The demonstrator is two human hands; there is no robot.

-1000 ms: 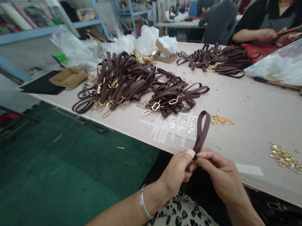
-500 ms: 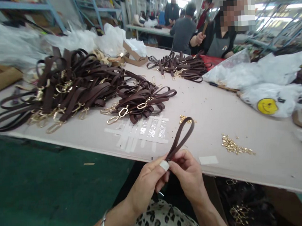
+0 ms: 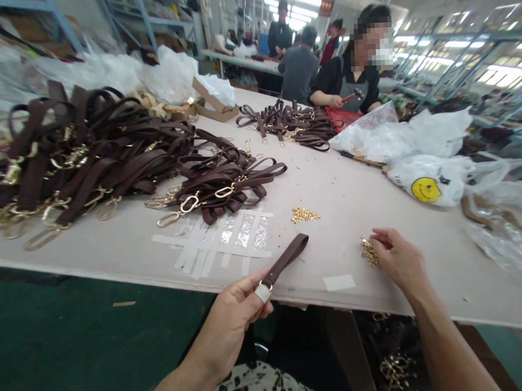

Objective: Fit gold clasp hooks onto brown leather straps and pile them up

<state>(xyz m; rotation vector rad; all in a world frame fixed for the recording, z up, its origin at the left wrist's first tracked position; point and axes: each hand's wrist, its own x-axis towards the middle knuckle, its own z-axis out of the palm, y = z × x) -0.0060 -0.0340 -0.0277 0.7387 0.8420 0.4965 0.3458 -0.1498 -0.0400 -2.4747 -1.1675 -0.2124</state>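
- left hand (image 3: pixel 235 315) has its grip pinched on the end of a folded brown leather strap (image 3: pixel 286 258), which pokes out over the table (image 3: pixel 351 197) edge
- right hand (image 3: pixel 396 259) on the table, fingertips closing on little gold metal fittings (image 3: pixel 369 251)
- pile of finished straps (image 3: pixel 217 183) further back

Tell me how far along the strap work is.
Done: piles of brown straps with gold clasps lie on the table. In hand: the left hand pinches one folded strap; the right hand reaches into a heap of gold fittings. Left: how many straps remain can't be told, though another small pile of fittings lies unused.
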